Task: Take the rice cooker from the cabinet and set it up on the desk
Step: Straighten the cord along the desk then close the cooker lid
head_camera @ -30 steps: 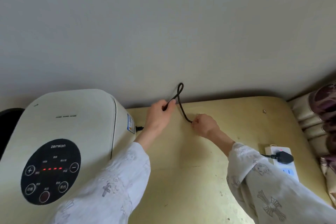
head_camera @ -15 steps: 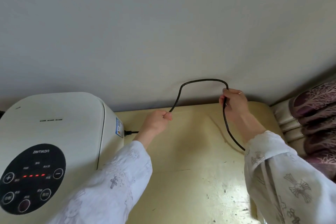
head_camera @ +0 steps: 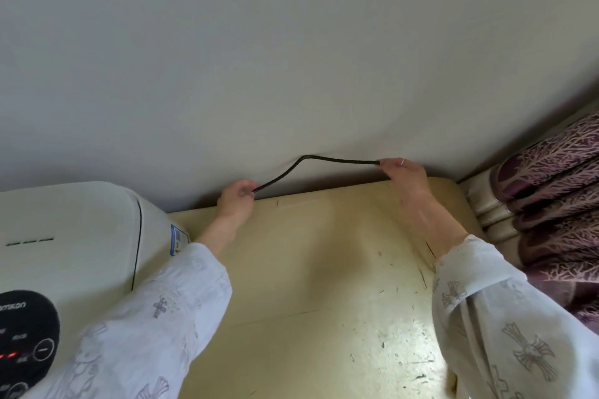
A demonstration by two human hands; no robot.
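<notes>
The cream rice cooker (head_camera: pixel 71 236) stands on the yellow desk (head_camera: pixel 308 285) at the left, its black control panel (head_camera: pixel 26 337) lit with red lights. A black power cord (head_camera: pixel 311 161) stretches above the desk's far edge, close to the wall. My left hand (head_camera: pixel 236 201) pinches the cord's left part, just right of the cooker. My right hand (head_camera: pixel 405 175) pinches it farther right, near the desk's back right corner. Between the two hands the cord is almost straight with one bend. A short piece of cord shows beside my right forearm.
A pale wall (head_camera: pixel 291 58) rises directly behind the desk. Purple patterned curtains (head_camera: pixel 557 204) hang at the right edge. The desk surface is scratched and scuffed in front of my right sleeve.
My right hand has moved right and pulled the looped cord out into a nearly straight line. My left hand has lifted toward the wall. The view has shifted, and the power strip is out of sight.
</notes>
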